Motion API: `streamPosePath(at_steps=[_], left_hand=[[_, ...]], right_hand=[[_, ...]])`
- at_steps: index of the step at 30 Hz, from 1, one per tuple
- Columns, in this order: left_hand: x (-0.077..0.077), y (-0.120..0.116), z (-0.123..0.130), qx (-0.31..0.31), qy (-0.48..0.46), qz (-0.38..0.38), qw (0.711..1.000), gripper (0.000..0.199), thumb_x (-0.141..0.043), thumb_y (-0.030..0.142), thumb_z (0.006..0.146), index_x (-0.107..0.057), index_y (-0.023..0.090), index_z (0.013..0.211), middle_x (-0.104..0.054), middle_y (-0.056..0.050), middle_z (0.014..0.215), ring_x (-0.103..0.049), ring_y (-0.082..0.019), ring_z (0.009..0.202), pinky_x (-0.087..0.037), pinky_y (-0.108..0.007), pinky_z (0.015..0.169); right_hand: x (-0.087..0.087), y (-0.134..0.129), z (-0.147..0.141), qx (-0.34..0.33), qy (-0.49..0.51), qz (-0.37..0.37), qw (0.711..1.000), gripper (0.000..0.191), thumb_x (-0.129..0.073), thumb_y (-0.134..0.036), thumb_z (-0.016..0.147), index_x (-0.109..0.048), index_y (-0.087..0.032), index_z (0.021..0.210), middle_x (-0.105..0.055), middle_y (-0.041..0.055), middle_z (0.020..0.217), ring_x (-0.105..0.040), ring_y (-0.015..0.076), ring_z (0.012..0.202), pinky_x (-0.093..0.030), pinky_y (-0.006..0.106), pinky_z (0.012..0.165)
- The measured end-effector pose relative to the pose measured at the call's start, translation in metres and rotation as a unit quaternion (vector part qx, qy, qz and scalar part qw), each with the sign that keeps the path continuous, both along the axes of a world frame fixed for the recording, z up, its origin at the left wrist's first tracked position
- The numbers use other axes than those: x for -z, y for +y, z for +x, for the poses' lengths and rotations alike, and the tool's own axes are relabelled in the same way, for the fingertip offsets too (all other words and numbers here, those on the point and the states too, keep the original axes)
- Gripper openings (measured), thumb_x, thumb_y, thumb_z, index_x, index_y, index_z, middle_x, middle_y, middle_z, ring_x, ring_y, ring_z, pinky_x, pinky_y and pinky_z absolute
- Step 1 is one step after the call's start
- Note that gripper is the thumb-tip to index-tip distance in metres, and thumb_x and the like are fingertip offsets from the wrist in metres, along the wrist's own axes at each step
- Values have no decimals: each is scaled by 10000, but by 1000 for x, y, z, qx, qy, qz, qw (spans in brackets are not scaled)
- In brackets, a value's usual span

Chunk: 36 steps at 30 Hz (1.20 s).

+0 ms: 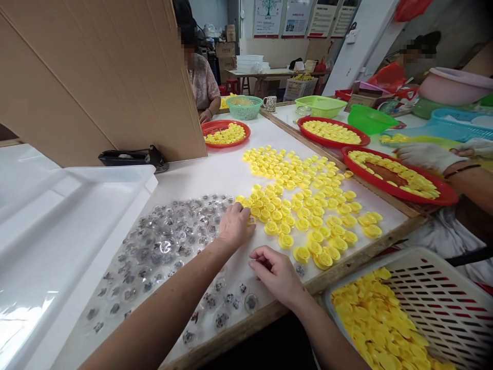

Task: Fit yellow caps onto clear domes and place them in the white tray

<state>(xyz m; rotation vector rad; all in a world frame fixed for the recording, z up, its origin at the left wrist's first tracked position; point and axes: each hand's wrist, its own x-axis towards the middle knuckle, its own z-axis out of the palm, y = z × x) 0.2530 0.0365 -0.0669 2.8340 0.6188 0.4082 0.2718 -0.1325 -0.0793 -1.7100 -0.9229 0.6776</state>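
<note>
White and smooth, the broad wood-edged desk carries the work, its pale top probably helping small parts stand out. A tall brown corrugated cardboard panel stands on it, perhaps as a screen. The large shallow white plastic tray lies at the left, and the slotted off-white plastic basket of yellow parts sits just off the near edge, seemingly as a stock within reach. The left hand bends palm down, its fingertips at the border of the yellow parts; I cannot tell whether it grips one. The right hand is loosely curled near the desk's edge, a gap between thumb and forefinger, with nothing visible in it. Yellow round plastic pieces spread across the right half, while clear round plastic pieces with dark printed figures crowd the left, likely kept apart so both kinds stay easy to pick.
</note>
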Motion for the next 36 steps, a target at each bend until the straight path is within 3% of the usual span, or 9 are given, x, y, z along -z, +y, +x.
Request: streamPosePath(at_steps=[4, 8, 13, 16, 20, 26, 31, 36], left_hand=[[-4, -1, -20, 9, -37, -15, 999, 176, -639, 237, 702, -635, 206, 876, -563, -83, 984, -527, -244, 946, -468, -344, 796], [-11, -9, -55, 31, -70, -36, 996, 153, -624, 231, 727, -612, 224, 880, -610, -62, 980, -547, -227, 922, -458, -352, 833], [-9, -25, -101, 53, -61, -97, 992, 175, -594, 208, 728, -559, 218, 899, -644, -39, 820, -590, -209, 779, -470, -325, 710], [-6, -31, -117, 33, -47, -135, 989, 213, -570, 197, 730, -535, 206, 939, -638, -37, 816, -596, -185, 710, -467, -298, 640], [-8, -31, -129, 27, -78, -204, 975, 215, -574, 160, 708, -524, 197, 914, -629, -42, 852, -586, -161, 699, -464, -271, 610], [-13, -27, -140, 16, -133, -241, 961, 163, -591, 165, 713, -546, 188, 867, -631, -33, 803, -582, -154, 687, -453, -267, 606], [-13, -24, -145, -11, -159, -304, 939, 277, -636, 175, 694, -577, 174, 964, -637, -23, 805, -582, -144, 695, -458, -263, 636], [-11, -17, -149, -4, -189, -352, 917, 179, -637, 180, 717, -632, 185, 897, -622, -20, 812, -555, -133, 708, -440, -240, 624]], right_hand=[[6, 2, 2, 34, 18, -14, 999, 126, -577, -274, 811, -580, -212, 921, -579, -31, 676, -560, 142, 604, -473, 251, 563], [4, 3, 3, 38, 8, -19, 999, 140, -544, -347, 848, -595, -217, 856, -578, -17, 681, -550, 150, 615, -465, 251, 553], [-8, 10, 0, 37, -105, -2, 994, 158, -557, -342, 839, -638, -211, 804, -583, 20, 784, -547, 170, 714, -445, 284, 662], [-11, 19, -6, 21, -46, 2, 999, 159, -591, -344, 805, -630, -201, 748, -574, 15, 764, -531, 164, 691, -436, 278, 640], [-14, 29, -17, -3, 21, -23, 1000, 218, -561, -369, 815, -572, -195, 685, -512, -30, 591, -505, 135, 552, -424, 253, 531], [-29, 38, -31, -34, 92, -39, 994, 192, -593, -383, 785, -574, -193, 766, -570, -31, 645, -522, 108, 488, -426, 228, 456], [-39, 41, -36, -8, 75, -61, 995, 179, -589, -347, 788, -559, -187, 713, -582, -28, 613, -539, 106, 465, -400, 219, 445], [-41, 43, -34, 5, 66, -48, 997, 139, -612, -309, 782, -576, -194, 851, -601, -28, 678, -587, 118, 538, -447, 230, 510]])
